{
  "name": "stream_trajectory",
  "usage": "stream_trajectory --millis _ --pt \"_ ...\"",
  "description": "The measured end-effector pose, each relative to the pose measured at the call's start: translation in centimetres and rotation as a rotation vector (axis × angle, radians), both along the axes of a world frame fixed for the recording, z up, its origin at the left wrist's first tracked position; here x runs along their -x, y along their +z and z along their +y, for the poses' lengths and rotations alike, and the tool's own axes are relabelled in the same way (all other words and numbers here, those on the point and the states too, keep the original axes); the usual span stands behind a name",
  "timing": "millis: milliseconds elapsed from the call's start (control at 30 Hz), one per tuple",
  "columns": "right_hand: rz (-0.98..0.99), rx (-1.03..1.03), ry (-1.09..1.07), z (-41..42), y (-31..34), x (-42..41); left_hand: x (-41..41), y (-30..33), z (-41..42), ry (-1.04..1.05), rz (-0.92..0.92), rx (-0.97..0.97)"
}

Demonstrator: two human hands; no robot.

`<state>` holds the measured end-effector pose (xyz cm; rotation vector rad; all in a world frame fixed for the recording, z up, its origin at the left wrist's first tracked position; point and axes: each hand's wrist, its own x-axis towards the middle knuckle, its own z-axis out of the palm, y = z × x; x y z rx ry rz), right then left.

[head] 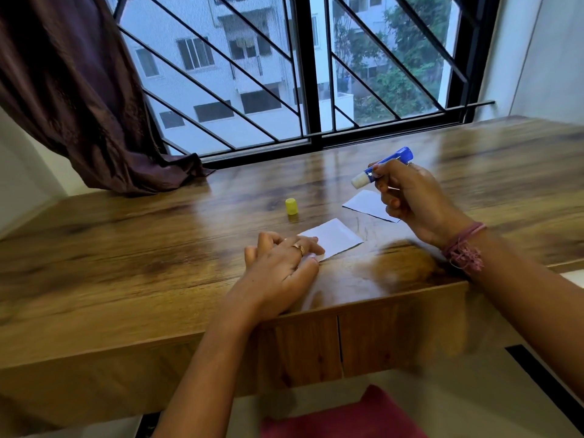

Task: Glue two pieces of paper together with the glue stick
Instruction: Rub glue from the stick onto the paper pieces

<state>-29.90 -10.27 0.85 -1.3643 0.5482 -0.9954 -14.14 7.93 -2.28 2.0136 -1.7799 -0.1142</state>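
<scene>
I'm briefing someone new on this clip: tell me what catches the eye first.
The blue glue stick, uncapped, held up in the right hand above the far paper piece. Next, the left hand resting its fingers on the near paper piece at the wooden table's front edge. The yellow cap stands alone behind it.

A wooden desk (126, 248) faces a barred window (309, 74), maroon curtain (69, 90) left.
</scene>
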Motion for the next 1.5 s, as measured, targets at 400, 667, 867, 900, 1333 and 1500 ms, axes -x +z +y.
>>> stream_trajectory --millis 400,667,867,900,1333,1500 --pt "0.068 0.031 0.047 -0.2 -0.3 0.0 -0.2 -0.1 -0.1 -0.008 0.018 0.001" --pt "0.123 0.014 0.156 0.3 -0.7 -0.1 -1.9 0.1 -0.6 0.088 0.141 0.084" --pt "0.193 0.045 0.131 0.5 -1.5 -0.1 -3.5 0.8 -1.3 0.088 0.065 0.034" --pt "0.212 0.069 0.124 0.6 -1.7 -0.1 -3.8 0.9 -1.5 0.079 0.080 0.033" --pt "0.402 0.299 -0.045 0.8 -2.3 -0.8 -5.0 0.3 -3.1 0.051 -0.036 -0.047" --pt "0.406 0.392 -0.076 1.3 -1.9 -0.6 -5.2 0.1 -3.2 0.060 -0.020 -0.067"
